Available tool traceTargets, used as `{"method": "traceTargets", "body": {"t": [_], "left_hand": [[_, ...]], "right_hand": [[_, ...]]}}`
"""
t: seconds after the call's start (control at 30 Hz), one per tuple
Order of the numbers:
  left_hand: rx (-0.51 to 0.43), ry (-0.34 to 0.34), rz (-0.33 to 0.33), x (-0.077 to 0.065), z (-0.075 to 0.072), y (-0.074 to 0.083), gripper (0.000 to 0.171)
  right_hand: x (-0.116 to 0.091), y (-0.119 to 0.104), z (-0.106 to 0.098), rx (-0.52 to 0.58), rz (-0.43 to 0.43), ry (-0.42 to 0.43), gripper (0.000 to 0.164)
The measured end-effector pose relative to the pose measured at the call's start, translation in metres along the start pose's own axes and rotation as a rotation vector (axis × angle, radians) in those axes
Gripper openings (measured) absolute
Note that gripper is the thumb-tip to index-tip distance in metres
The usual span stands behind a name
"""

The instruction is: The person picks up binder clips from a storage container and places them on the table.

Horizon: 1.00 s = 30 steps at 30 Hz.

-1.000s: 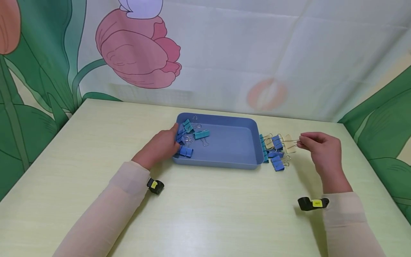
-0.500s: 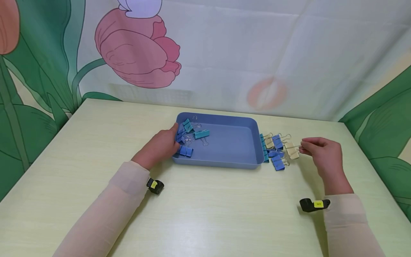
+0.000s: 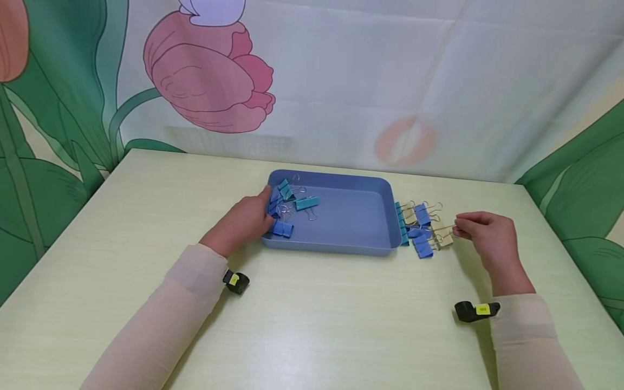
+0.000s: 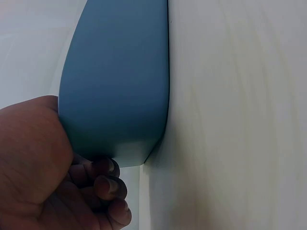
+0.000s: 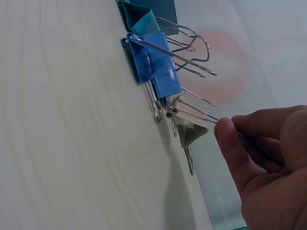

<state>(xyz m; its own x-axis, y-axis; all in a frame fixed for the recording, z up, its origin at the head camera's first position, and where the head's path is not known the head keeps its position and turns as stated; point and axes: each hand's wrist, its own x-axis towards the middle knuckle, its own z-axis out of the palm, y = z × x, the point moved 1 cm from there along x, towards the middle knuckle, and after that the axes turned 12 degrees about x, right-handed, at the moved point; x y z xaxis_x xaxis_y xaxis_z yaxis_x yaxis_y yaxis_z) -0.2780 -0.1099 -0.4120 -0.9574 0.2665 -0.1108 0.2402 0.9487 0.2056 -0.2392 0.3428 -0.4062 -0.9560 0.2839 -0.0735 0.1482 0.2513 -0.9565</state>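
Observation:
At the table's far middle, my left hand (image 3: pixel 242 221) grips the left end of a shallow blue tray (image 3: pixel 348 216). The left wrist view shows its fingers (image 4: pixel 109 188) curled by the tray's corner. My right hand (image 3: pixel 489 235) pinches a wire handle of a cream binder clip (image 3: pixel 444 239) between thumb and fingertips. That clip is close against a small heap right of the tray, with a blue binder clip (image 3: pixel 423 247), a teal binder clip (image 3: pixel 402 222) and several others. Inside the tray's left end lie a teal binder clip (image 3: pixel 306 203), a blue binder clip (image 3: pixel 281 229) and others, partly overlapping.
The pale wooden table (image 3: pixel 312 319) stretches toward me in front of the tray. Behind it hangs a flower-print cloth (image 3: pixel 331 81). A black wrist camera (image 3: pixel 236 282) sits at the left cuff and another black camera (image 3: pixel 476 310) at the right cuff.
My right hand has shifted slightly toward me, then back left, bringing the cream binder clip close against the heap. My left hand and the tray have stayed in place.

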Motion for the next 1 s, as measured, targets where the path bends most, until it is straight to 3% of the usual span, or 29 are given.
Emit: {"method": "traceTargets", "body": {"t": [1.0], "left_hand": [[-0.013, -0.011, -0.004, 0.0011, 0.0005, -0.0018, 0.071]], "right_hand": [[0.0027, 0.0086, 0.0001, -0.006, -0.003, -0.01, 0.043]]}}
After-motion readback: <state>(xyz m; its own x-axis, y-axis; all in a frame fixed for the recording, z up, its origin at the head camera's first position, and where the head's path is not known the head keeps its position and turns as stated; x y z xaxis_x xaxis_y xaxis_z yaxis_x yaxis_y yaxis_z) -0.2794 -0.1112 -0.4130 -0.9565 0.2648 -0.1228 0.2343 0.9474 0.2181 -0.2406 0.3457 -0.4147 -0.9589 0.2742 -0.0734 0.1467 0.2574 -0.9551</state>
